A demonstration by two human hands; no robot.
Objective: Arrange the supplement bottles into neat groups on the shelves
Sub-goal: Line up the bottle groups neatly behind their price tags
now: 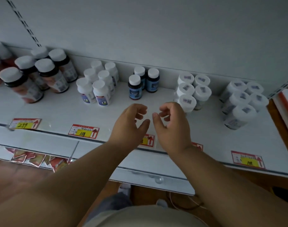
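My left hand (131, 122) and right hand (171, 123), loosely curled and empty, hover side by side just before the three blue-labelled bottles (142, 82), seemingly poised to tidy that group.

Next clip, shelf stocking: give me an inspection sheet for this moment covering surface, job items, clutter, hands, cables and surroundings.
Surface: white shelf, price tags along its front edge.
Job's things: five upright groups: dark bottles at left, white bottles, three blue-label bottles, then two clusters of white jars and at right.
Clutter: red packets on the lower shelf.
Hands: left hand and right hand hover in front of the blue-label bottles, fingers loosely curled, holding nothing.
Cables: thin white cord on the floor.
Surroundings: wooden floor; white back panel.
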